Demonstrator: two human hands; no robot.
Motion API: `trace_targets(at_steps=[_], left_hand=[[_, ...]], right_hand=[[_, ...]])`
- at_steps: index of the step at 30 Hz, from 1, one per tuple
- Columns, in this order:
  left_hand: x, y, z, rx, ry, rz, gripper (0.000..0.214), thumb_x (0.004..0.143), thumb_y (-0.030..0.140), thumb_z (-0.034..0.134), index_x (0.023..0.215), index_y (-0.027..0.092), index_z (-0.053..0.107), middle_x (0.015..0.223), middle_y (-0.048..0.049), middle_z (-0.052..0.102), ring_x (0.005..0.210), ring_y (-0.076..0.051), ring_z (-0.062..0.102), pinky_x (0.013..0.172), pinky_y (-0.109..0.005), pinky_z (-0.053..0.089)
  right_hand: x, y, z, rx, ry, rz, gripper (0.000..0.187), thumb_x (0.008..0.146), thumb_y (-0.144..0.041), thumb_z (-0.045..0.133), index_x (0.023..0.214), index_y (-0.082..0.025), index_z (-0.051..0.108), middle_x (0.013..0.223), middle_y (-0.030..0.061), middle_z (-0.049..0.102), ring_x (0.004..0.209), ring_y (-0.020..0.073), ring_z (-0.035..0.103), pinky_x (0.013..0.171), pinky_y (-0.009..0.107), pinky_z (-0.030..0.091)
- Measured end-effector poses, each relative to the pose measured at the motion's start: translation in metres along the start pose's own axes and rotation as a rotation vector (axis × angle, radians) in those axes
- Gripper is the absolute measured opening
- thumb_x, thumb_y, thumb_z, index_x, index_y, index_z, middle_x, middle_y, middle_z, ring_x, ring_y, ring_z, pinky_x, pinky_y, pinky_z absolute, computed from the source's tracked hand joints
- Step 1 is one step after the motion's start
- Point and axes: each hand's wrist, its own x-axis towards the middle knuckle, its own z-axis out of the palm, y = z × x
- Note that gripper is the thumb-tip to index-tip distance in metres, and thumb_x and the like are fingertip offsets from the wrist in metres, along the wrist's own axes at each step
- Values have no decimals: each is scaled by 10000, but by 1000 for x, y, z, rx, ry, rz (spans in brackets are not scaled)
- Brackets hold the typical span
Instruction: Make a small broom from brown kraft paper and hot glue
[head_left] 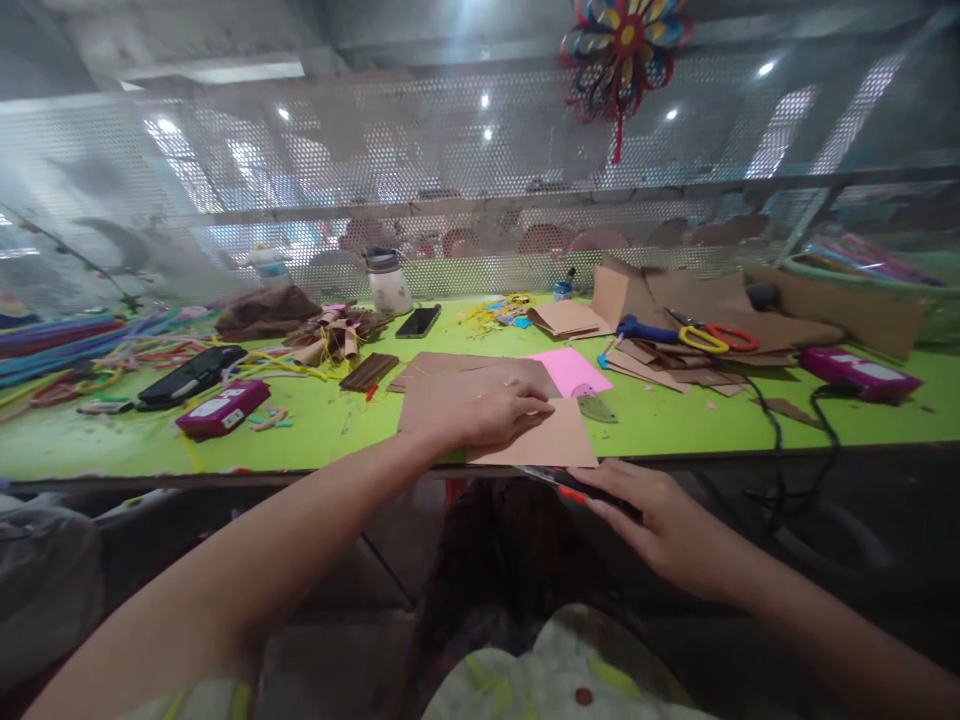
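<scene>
My left hand (501,410) rests curled on a brown paper sheet (551,440) at the front edge of the green table (675,415), fingers pressing it down. Below the table edge, my right hand (660,520) is closed around a dark tool with a red part (559,482), which looks like scissors or a cutter; its tip points at the sheet's near edge. More brown sheets (465,368) and a pink sheet (574,370) lie just behind the left hand.
Scissors with yellow and red handles (712,338) lie on stacked cardboard (675,310) at the right. A black phone (418,321), a white jar (388,282), pink boxes (222,409) (859,372), pipe cleaners (67,340) and a black cable (776,425) are on the table. A mesh screen (480,180) stands behind.
</scene>
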Motion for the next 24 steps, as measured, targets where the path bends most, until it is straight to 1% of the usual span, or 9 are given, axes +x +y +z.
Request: trace_targets(at_steps=[3, 5, 11, 18, 24], left_hand=[[0, 0, 1, 41, -22, 9, 350, 978, 297, 360, 1202, 194, 608, 1202, -97, 605, 1124, -192, 518, 958, -332, 418], [1, 0, 1, 54, -31, 14, 350, 979, 286, 358, 1209, 188, 602, 1207, -102, 605, 1131, -192, 516, 961, -334, 417], [0, -4, 4, 67, 6, 40, 343, 972, 290, 383, 1187, 164, 619, 1192, -123, 617, 1156, -198, 514, 982, -334, 406], [-2, -1, 4, 96, 28, 74, 331, 975, 271, 369, 1158, 176, 628, 1177, -114, 627, 1112, -194, 551, 965, -332, 419], [-2, 0, 1, 139, 5, 99, 342, 980, 259, 344, 1167, 163, 614, 1195, -101, 626, 1140, -198, 530, 978, -340, 410]], right_hand=[[6, -7, 1, -1, -9, -9, 320, 940, -228, 423, 1214, -181, 583, 1143, 124, 639, 1047, 228, 593, 922, 387, 476], [11, -12, 5, 11, 1, -14, 319, 930, -197, 435, 1213, -180, 581, 1132, 118, 638, 1040, 225, 590, 916, 380, 474], [23, -26, 19, 5, 24, 11, 326, 918, -165, 437, 1210, -169, 582, 1046, 114, 632, 963, 232, 587, 859, 379, 476], [16, -31, 15, 3, -34, 35, 347, 934, -179, 413, 1244, -190, 568, 1023, 109, 619, 924, 224, 592, 826, 359, 471], [16, -31, 12, -22, -22, -5, 314, 932, -185, 426, 1195, -201, 598, 912, 90, 604, 832, 197, 594, 755, 311, 469]])
